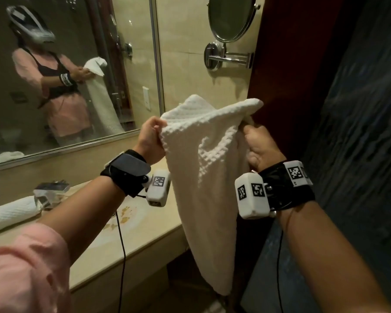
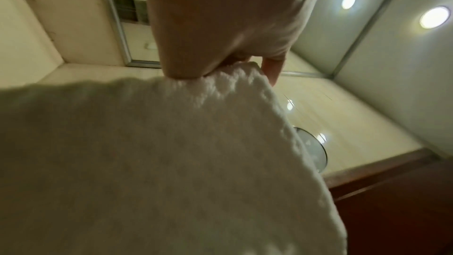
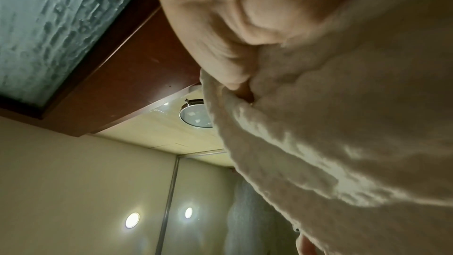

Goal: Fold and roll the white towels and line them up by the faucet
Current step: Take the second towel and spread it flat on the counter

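Observation:
A white waffle-weave towel (image 1: 208,177) hangs in the air in front of me, past the right end of the counter. My left hand (image 1: 150,138) pinches its upper left edge, and my right hand (image 1: 261,146) grips its upper right edge. The rest of the cloth droops down below the counter's edge. In the left wrist view the thumb presses the towel (image 2: 171,152) from above. The right wrist view shows the towel (image 3: 331,123) bunched in my palm. One rolled white towel (image 1: 9,214) lies on the counter beside the chrome faucet (image 1: 51,193).
A beige counter (image 1: 145,231) with a stained basin (image 1: 124,213) runs under my left arm. A big wall mirror (image 1: 66,71) stands behind it, and a round swing-arm mirror (image 1: 231,19) juts from the wall. A dark wood frame and textured glass panel (image 1: 359,132) close off the right.

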